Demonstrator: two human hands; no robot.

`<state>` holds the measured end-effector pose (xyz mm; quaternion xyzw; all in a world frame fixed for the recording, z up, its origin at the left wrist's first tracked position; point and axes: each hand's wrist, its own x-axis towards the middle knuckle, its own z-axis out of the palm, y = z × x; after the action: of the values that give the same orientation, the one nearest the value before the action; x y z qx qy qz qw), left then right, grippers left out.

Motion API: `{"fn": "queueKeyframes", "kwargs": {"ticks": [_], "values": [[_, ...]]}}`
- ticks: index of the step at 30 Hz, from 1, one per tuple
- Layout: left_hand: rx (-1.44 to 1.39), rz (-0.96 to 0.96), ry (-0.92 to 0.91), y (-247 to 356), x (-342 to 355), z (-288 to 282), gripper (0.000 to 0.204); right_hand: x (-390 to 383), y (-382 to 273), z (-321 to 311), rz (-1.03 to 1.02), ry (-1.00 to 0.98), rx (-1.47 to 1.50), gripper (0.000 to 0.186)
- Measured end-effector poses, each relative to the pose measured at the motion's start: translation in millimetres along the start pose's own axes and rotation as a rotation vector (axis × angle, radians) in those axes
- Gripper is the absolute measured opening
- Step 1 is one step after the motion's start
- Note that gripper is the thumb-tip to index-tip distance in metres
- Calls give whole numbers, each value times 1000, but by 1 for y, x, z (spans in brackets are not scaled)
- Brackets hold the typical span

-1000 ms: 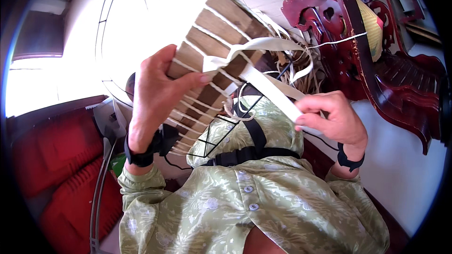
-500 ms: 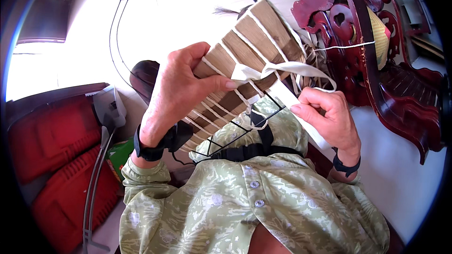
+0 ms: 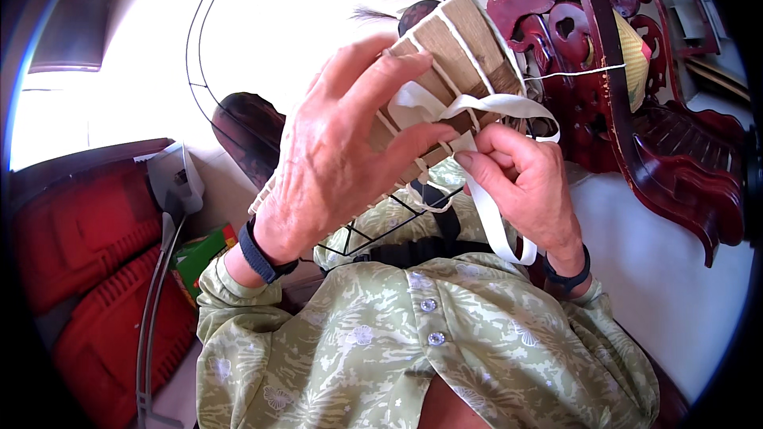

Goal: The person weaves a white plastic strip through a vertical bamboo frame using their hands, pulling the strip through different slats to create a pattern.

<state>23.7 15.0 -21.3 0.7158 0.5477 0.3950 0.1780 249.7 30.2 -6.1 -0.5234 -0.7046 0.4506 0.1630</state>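
Note:
In front of my body stands a tilted panel of flat brown strips (image 3: 455,46), crossed by rows of white cord and joined to a black wire frame (image 3: 383,232). A flat white ribbon (image 3: 501,102) passes through the panel, loops over at the right and hangs in a curl below. My right hand (image 3: 531,179) pinches the ribbon near its end between thumb and fingers. Spread over the panel's face is my left hand (image 3: 330,143), its fingers apart near the upper edge. Its thumb tip touches a cord beside the ribbon end. Part of the panel is hidden behind this hand.
A carved dark red wooden chair (image 3: 636,159) stands at the right, with a white cord (image 3: 576,74) running to it. Red ribbed cases (image 3: 87,222) and a green box (image 3: 199,258) lie at the left. A thin black wire hoop (image 3: 191,56) curves over the pale floor.
My left hand has shifted right across the panel and its fingers have spread. My right hand has moved up and left, close to the left thumb, and the ribbon now curls below it.

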Motion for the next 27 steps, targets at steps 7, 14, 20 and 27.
{"fn": "queueKeyframes", "kwargs": {"ticks": [7,14,20,27], "values": [[-215,72,-53,-11,8,5,38,-12,4,-3,-8,-40,26,14],[-105,182,-14,-7,3,18,33,-30,29,-26,275,-157,688,30],[-138,111,31,-5,-1,25,26,-41,34,-6,279,103,1217,27],[-143,135,33,-7,-4,25,28,-41,86,-22,449,-24,1499,38]]}}
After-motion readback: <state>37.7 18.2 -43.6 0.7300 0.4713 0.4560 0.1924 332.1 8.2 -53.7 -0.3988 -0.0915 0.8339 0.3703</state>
